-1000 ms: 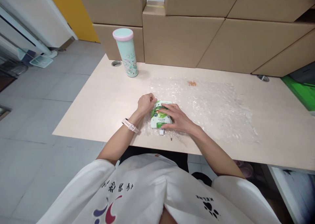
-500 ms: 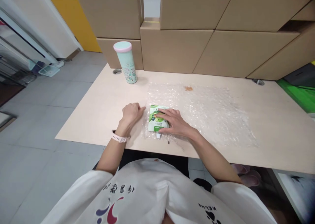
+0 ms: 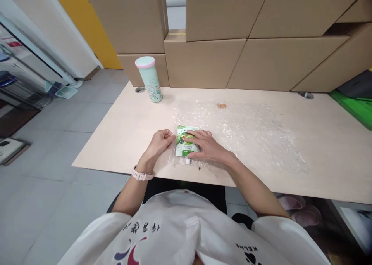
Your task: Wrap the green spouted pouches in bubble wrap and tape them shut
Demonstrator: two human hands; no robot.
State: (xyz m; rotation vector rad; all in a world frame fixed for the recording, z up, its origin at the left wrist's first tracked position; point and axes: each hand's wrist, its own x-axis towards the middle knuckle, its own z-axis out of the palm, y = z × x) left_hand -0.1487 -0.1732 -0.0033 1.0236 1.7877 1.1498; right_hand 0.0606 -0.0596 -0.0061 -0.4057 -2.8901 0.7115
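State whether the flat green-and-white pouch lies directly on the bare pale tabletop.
No, the pouch lies on clear plastic bubble wrap, beneath the right hand.

The pouch lies on bubble wrap, with the tumbler behind and left

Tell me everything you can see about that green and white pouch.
The pouch looks like glossy, flexible packaging, printed with vegetables and small lettering. It lies flat on the bubble wrap, toward its left end, with its white cap pointing toward the person. The right hand rests spread over its right part, hiding some print.
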